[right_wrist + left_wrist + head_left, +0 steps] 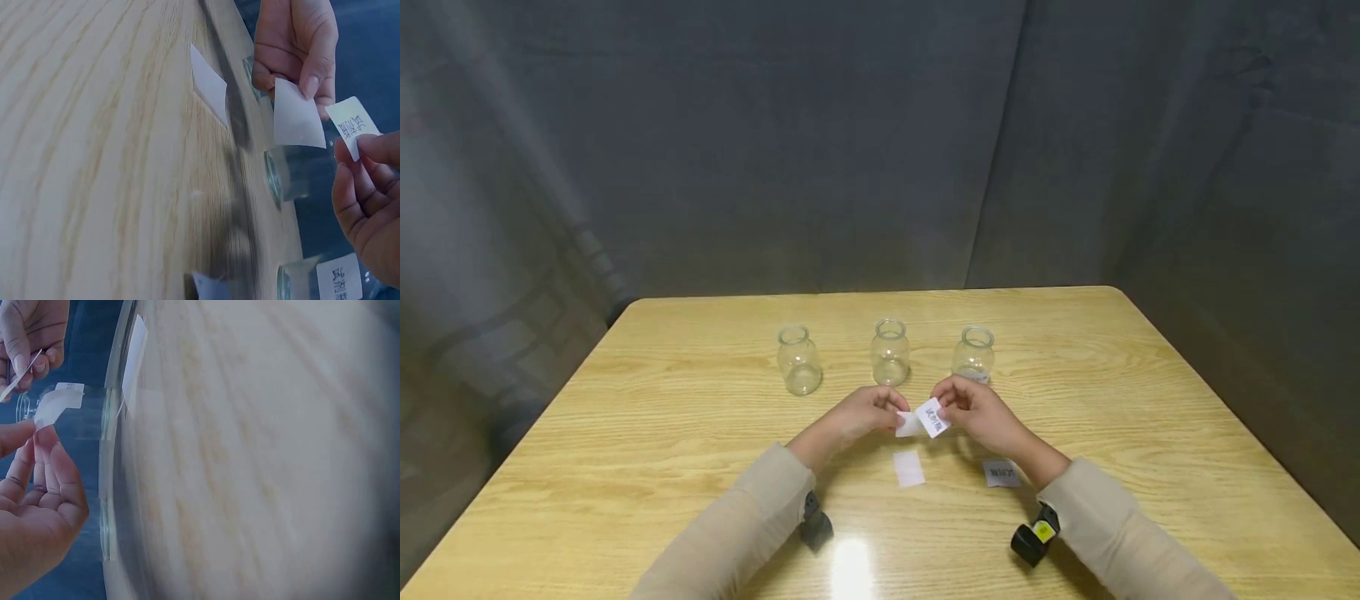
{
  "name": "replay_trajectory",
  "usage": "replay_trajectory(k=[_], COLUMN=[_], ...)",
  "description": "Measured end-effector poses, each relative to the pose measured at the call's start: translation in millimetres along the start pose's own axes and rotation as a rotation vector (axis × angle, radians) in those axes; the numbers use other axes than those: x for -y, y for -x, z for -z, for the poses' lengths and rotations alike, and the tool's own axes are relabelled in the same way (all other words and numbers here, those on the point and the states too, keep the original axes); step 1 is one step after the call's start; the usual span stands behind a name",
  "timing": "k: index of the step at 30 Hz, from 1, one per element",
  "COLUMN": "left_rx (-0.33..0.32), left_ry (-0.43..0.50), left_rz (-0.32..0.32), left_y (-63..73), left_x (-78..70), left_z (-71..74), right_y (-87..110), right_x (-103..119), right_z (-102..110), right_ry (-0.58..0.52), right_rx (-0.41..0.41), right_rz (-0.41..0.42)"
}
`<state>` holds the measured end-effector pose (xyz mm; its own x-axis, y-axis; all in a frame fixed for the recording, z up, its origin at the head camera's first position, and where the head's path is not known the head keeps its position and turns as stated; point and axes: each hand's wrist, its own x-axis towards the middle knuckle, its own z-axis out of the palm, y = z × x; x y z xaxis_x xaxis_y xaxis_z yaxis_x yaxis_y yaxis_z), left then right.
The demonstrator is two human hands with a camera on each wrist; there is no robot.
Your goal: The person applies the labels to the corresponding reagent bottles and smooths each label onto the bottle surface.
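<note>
My left hand (867, 411) pinches a blank white slip of paper (296, 115) between thumb and fingers. Close beside it, my right hand (983, 414) pinches a white label (933, 417) with dark handwritten characters by one edge. In the head view the label and slip meet at their edges; the right wrist view shows a narrow gap. Both hands are in front of the middle glass jar (890, 354) and the right glass jar (973, 350). A written label (339, 278) is stuck on the right jar's side, partly hidden by my right hand in the head view.
A third glass jar (799, 360), lidless like the others, stands at the left of the row. Nearer me on the wooden table (685, 400) lie a blank white paper (909, 469) and another written label (1002, 473). Behind the table hangs a dark grey curtain (790, 150).
</note>
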<state>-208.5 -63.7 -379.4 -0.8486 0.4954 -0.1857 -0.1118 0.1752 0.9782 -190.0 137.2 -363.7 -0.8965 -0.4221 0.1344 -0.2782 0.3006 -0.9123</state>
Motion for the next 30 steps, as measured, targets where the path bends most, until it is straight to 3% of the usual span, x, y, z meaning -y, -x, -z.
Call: replay_trajectory(k=[19, 30], left_rx=[-0.011, -0.061], left_ry=[-0.055, 0.045], left_rz=[-0.016, -0.044], left_y=[6.0, 5.9], left_x=[-2.5, -5.8], left_z=[13.6, 9.6], right_y=[-17.3, -25.4], right_x=[8.6, 8.9], right_z=[-10.7, -17.6], right_ry=[0.012, 0.018], right_rx=[-0.013, -0.023], right_rz=[0.020, 0.009])
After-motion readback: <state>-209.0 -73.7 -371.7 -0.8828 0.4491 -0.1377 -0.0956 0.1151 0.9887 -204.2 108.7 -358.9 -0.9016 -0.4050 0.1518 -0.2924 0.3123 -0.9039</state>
